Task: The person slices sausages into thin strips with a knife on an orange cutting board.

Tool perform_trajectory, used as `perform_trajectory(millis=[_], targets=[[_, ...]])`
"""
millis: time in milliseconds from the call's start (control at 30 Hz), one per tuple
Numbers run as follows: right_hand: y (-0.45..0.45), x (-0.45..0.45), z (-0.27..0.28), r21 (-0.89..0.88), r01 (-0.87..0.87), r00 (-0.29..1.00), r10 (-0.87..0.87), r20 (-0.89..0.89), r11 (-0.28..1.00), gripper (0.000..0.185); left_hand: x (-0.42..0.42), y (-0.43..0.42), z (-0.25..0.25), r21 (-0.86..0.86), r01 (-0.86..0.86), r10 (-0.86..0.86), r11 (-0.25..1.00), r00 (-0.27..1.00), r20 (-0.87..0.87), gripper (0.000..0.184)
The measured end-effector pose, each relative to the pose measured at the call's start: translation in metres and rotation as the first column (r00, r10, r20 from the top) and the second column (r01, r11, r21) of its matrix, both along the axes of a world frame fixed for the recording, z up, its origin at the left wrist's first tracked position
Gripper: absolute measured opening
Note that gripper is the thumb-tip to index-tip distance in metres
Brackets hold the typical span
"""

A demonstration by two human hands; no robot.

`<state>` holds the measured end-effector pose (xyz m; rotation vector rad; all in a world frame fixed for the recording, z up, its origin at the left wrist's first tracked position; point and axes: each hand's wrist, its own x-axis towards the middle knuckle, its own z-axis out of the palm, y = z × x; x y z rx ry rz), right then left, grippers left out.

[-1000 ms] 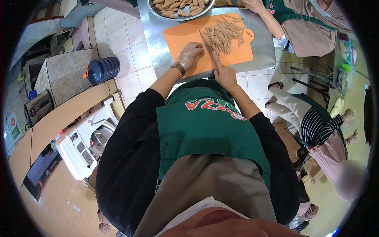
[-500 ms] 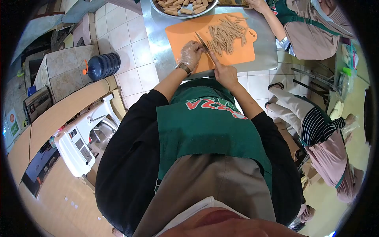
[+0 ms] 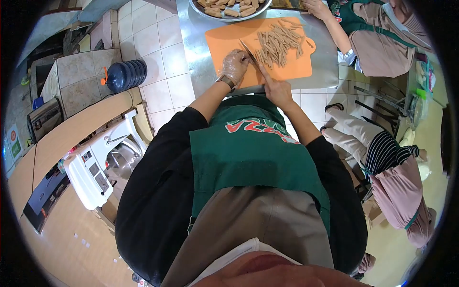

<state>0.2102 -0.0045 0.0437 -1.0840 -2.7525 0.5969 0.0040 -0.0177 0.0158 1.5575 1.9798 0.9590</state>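
Note:
My left hand (image 3: 234,66), in a clear plastic glove, is closed at the left part of the orange cutting board (image 3: 296,71); whatever its fingers press on is too small to make out. My right hand (image 3: 278,92) is wrapped round the handle of a knife (image 3: 250,54), its blade pointing up and left beside my left fingertips. Right of the blade lies a heap of thin brown strips (image 3: 278,43). Beyond the board, a metal bowl (image 3: 210,16) holds several brown finger-shaped pieces (image 3: 247,11).
The board rests on a metal table (image 3: 192,52). A co-worker's hand (image 3: 316,8) touches a dark tray (image 3: 286,4) at the far right. Another person (image 3: 394,177) stands at the right. A blue water jug (image 3: 126,75) and a white mixer (image 3: 90,178) are at the left.
The view has shifted a little, moving the board right in the picture. The knife stays in my right hand beside my left fingers. The person at the right has turned and bent away.

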Motion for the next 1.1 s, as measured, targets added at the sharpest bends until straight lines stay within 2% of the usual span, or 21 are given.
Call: perform_trajectory(millis=[67, 133, 267, 400, 500, 600, 667, 700, 767, 967, 1033, 1100], targets=[[-0.003, 0.009, 0.001, -0.001, 0.026, 0.997, -0.026, 0.076, 1.0, 0.078, 0.001, 0.0, 0.003, -0.041, -0.024, 0.024, 0.999, 1.0, 0.016, 0.008], [0.0, 0.006, 0.004, 0.0, 0.017, 0.999, -0.017, 0.036, 1.0, 0.074, 0.002, 0.001, 0.0, -0.087, -0.043, 0.046, 0.995, 0.998, 0.031, 0.008], [0.003, -0.005, 0.003, 0.011, -0.003, 0.998, 0.004, -0.062, 1.0, 0.071, 0.004, -0.001, -0.003, -0.001, -0.054, 0.054, 0.999, 0.999, -0.007, 0.008], [0.012, -0.02, -0.015, 0.01, -0.01, 0.999, 0.011, -0.033, 1.0, 0.072, 0.004, -0.002, -0.009, 0.053, -0.051, 0.052, 0.997, 0.998, -0.023, 0.008], [0.014, -0.024, -0.015, 0.049, -0.027, 0.999, 0.029, -0.042, 0.998, 0.076, 0.005, -0.001, -0.009, 0.031, -0.068, 0.068, 0.997, 0.998, -0.012, 0.008], [0.0, -0.003, -0.002, -0.001, -0.009, 0.999, 0.009, -0.054, 1.0, 0.077, 0.004, -0.004, -0.007, 0.015, -0.076, 0.076, 0.997, 0.997, 0.012, 0.008], [-0.003, 0.01, 0.003, -0.037, 0.035, 0.998, -0.033, 0.062, 0.999, 0.078, 0.004, -0.004, -0.006, 0.005, -0.069, 0.069, 0.998, 0.998, 0.014, 0.007], [-0.002, 0.01, 0.005, -0.036, 0.035, 0.998, -0.033, 0.062, 0.999, 0.078, 0.003, -0.004, -0.005, -0.008, -0.059, 0.059, 0.998, 0.998, 0.011, 0.007], [-0.003, 0.009, 0.009, -0.055, 0.038, 0.999, -0.036, 0.036, 0.998, 0.071, 0.004, -0.004, -0.005, -0.002, -0.065, 0.065, 0.998, 0.998, 0.024, 0.007], [0.003, -0.005, 0.005, -0.04, -0.01, 0.996, 0.006, -0.093, 0.999, 0.07, 0.004, -0.005, -0.004, 0.0, -0.075, 0.075, 0.997, 0.997, 0.021, 0.007], [0.004, -0.008, -0.001, -0.035, -0.012, 0.997, 0.009, -0.08, 0.999, 0.07, 0.005, -0.007, -0.006, -0.002, -0.084, 0.084, 0.996, 0.996, 0.042, 0.006], [0.01, -0.016, -0.006, -0.031, -0.014, 0.998, 0.012, -0.067, 0.999, 0.069, 0.005, -0.006, -0.009, 0.072, -0.083, 0.083, 0.994, 0.997, 0.003, 0.006]])
